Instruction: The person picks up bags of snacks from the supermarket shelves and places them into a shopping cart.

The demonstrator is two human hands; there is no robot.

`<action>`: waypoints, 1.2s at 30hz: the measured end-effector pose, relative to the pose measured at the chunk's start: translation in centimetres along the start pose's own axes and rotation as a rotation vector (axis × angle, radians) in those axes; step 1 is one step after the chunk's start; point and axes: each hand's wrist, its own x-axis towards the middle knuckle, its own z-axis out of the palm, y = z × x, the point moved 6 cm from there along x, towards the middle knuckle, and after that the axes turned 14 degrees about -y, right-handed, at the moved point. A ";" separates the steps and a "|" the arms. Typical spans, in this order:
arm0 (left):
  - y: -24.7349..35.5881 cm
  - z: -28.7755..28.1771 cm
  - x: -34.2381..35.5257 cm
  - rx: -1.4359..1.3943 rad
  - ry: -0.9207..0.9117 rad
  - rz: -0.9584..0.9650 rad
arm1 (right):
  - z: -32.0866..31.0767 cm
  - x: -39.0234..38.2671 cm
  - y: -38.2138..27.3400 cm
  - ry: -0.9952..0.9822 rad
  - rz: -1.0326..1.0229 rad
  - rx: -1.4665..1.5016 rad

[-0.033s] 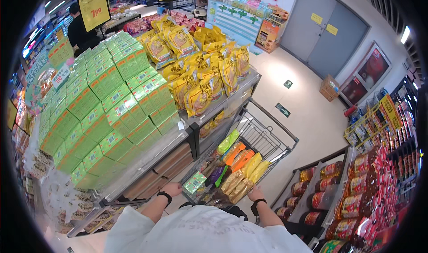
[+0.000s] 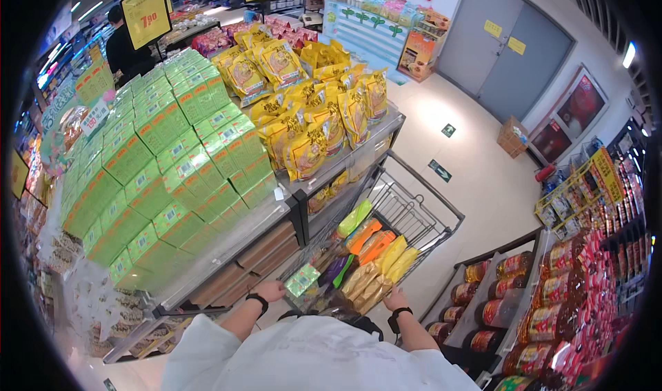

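A wire shopping cart point(image 2: 441, 243) stands in front of me, loaded with packaged goods. At its near left corner is my left hand point(image 2: 272, 292), fingers curled in; what they hold, if anything, is too small to make out. My right hand point(image 2: 396, 299) is closed on the cart's near right side. Inside the cart lie a green box point(image 2: 302, 279), gold packs point(image 2: 365, 287), yellow packs point(image 2: 400, 258), orange-topped packs point(image 2: 365, 238), a lime-green pack point(image 2: 354, 218) and a purple-and-green pack point(image 2: 339, 270). My body hides the cart's near end.
On the left, a display stand carries stacked green boxes point(image 2: 165, 136) and yellow bags point(image 2: 307, 149). Large jars point(image 2: 496, 308) fill racks at the right. Ahead are a grey double door point(image 2: 496, 46) and a cardboard box point(image 2: 512, 137). A person in dark clothes point(image 2: 127, 49) stands far left.
My left hand has shifted very slightly right, closer to the green box in the cart. The view has moved a touch; my right hand stays on the cart.
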 end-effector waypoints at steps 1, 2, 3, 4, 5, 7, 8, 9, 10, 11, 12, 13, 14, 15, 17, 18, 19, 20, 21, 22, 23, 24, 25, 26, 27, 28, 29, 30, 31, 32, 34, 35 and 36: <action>2.0 0.6 1.3 0.052 -0.076 0.071 | -0.3 1.9 1.1 0.020 -0.012 0.032; 3.7 0.4 2.3 0.070 -0.101 0.063 | -1.3 2.7 1.6 0.006 -0.025 0.019; 5.1 0.1 2.6 0.043 -0.068 0.043 | -2.3 3.6 1.8 -0.017 -0.048 0.038; 7.0 -1.0 3.2 0.023 -0.033 0.029 | -3.6 4.4 1.8 -0.033 -0.067 0.065; 8.4 -1.7 3.7 0.001 -0.013 -0.013 | -5.2 4.0 1.6 0.125 -0.104 0.008; 11.4 -3.4 4.4 -0.053 0.033 -0.020 | -8.2 4.7 0.3 0.029 -0.116 -0.152; 12.6 -4.4 4.6 -0.067 0.048 -0.042 | -9.9 5.1 -1.2 -0.050 -0.119 -0.308; 13.9 -5.5 4.6 -0.092 0.112 -0.027 | -11.8 3.5 -3.4 0.093 -0.258 -0.331; 14.8 -5.8 4.0 -0.116 0.176 -0.015 | -13.1 2.1 -6.0 0.050 -0.385 -0.369; 15.5 -6.6 3.8 -0.150 0.225 -0.029 | -12.5 4.0 -7.7 -0.013 -0.487 -0.353; 16.2 -6.9 3.2 -0.146 0.237 -0.042 | -11.2 4.8 -8.5 -0.141 -0.598 -0.276; 16.6 -7.3 2.6 -0.169 0.259 -0.043 | -11.0 4.5 -10.5 -0.266 -0.712 -0.196; 17.0 -7.7 1.9 -0.191 0.276 -0.042 | -8.5 7.6 -10.9 -0.330 -0.835 -0.220; 16.7 -8.2 1.5 -0.231 0.315 -0.060 | -6.3 10.1 -10.7 -0.436 -0.711 -0.321; 15.8 -9.8 0.6 -0.251 0.376 -0.126 | -3.0 14.0 -10.6 -0.545 -0.602 -0.428; 15.3 -10.6 0.0 -0.275 0.419 -0.173 | -1.3 16.0 -10.1 -0.555 -0.532 -0.504; 15.9 -12.3 -0.4 -0.241 0.492 -0.125 | 0.1 17.1 -9.1 -0.565 -0.455 -0.572; 18.1 -14.8 -1.4 -0.272 0.515 -0.137 | 1.1 17.4 -8.1 -0.576 -0.457 -0.563; 18.9 -16.8 -1.9 -0.256 0.543 -0.137 | 1.3 17.8 -6.4 -0.534 -0.318 -0.388; 19.2 -18.6 -1.7 -0.237 0.583 -0.119 | 0.6 18.5 -4.9 -0.466 -0.177 -0.214; 18.9 -20.1 -1.0 -0.271 0.596 -0.116 | -0.1 19.7 -4.3 -0.431 -0.182 -0.162; 18.5 -21.7 0.0 -0.307 0.606 -0.111 | -1.1 20.9 -3.5 -0.394 -0.184 -0.110; 19.6 -24.0 1.0 -0.249 0.681 -0.110 | -2.6 21.1 -3.0 -0.303 -0.204 -0.093; 20.4 -26.1 1.3 -0.198 0.756 -0.126 | -4.3 20.7 -3.0 -0.223 -0.227 -0.091; 19.5 -27.5 2.1 -0.105 0.818 -0.074 | -5.5 21.0 -3.1 -0.191 -0.219 -0.141; 22.2 -30.6 3.1 0.081 0.907 0.073 | -6.8 21.6 -2.8 -0.146 -0.186 -0.176; 23.6 -33.4 4.0 0.173 1.000 0.099 | -8.2 21.0 -3.3 -0.193 -0.140 -0.156; 24.8 -35.8 4.8 0.266 1.093 0.128 | -9.6 20.0 -3.8 -0.241 -0.093 -0.131; 25.4 -37.8 6.0 0.312 1.083 0.141 | -10.1 19.9 -4.1 -0.245 -0.111 -0.118; 25.4 -39.3 7.5 0.352 1.076 0.158 | -10.4 20.4 -4.2 -0.244 -0.125 -0.106; 23.1 -40.5 11.0 0.338 0.916 0.073 | -10.4 20.2 -4.2 -0.205 -0.044 -0.041; 21.5 -40.5 12.5 0.361 0.803 -0.051 | -11.1 19.3 -5.2 -0.230 -0.066 -0.014; 20.8 -40.7 13.5 0.372 0.810 -0.023 | -12.0 18.7 -5.7 -0.233 -0.084 0.025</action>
